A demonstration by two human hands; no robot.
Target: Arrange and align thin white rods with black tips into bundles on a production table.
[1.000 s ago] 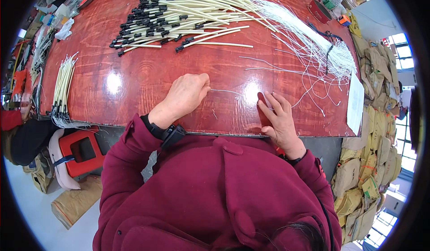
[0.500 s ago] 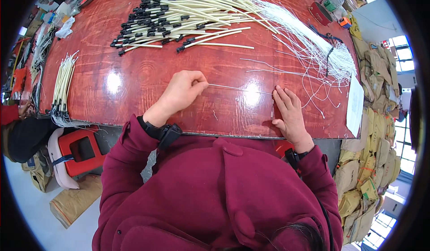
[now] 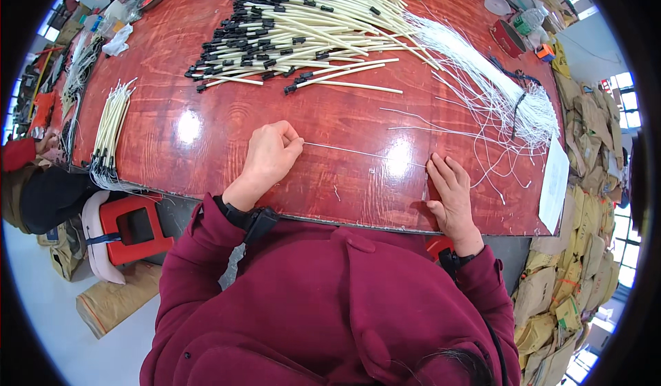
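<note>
White cord: a single strand, extended in a nearly straight line above or on the table, between the left hand and the right hand.

Well to the left of the left hand, near the table edge, lies a small bundle of cream tubes; black fittings and white strands are at its near end. Below that bundle, off the table, stands a red stool.

The left hand is closed, thumb and index finger pinched together, gripping the left end of the visible strand. Beyond it and to its right, at the far side of the table, is a large pile of cream tubes with black fittings at their left ends. Just right of the left hand and nearer the body lies a short white scrap.

The right hand is open, palm down, fingers extended and thumb apart. The strand reaches its fingertips; whether they pin it cannot be determined. Beyond the right hand, toward the right, lies a thick bundle of white strands, secured by a black tie. Farther right is a white sheet, overhanging the table edge.
</note>
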